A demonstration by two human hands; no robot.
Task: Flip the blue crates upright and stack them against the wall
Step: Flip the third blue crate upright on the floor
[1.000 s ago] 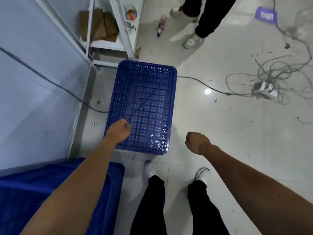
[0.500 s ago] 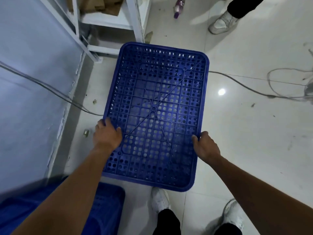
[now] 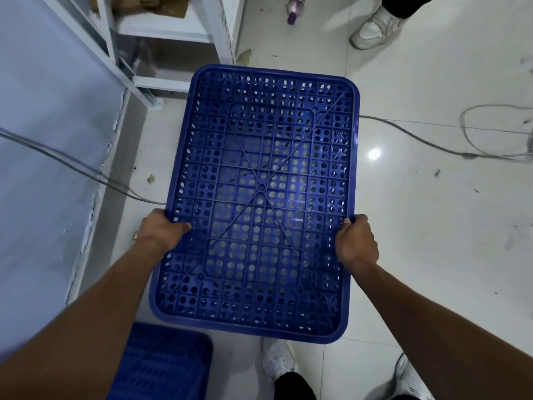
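Two risks are judged: the perforated blue plastic crate (image 3: 261, 186), held bottom-up over the tiled floor (image 3: 432, 255) right of the grey wall (image 3: 43, 140), could slip mid-flip, being gripped only at its long edges; the grey cable (image 3: 418, 137) could be snagged; the left hand (image 3: 161, 232) and right hand (image 3: 356, 241) are clamped on opposite edges, arms outstretched.

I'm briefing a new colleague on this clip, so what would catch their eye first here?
The big blue crate fills the centre, its perforated, ribbed base facing the camera, gripped at its long edges by the left hand and right hand. A second blue crate sits at lower left, and a loose cable trails over the pale floor on the right.
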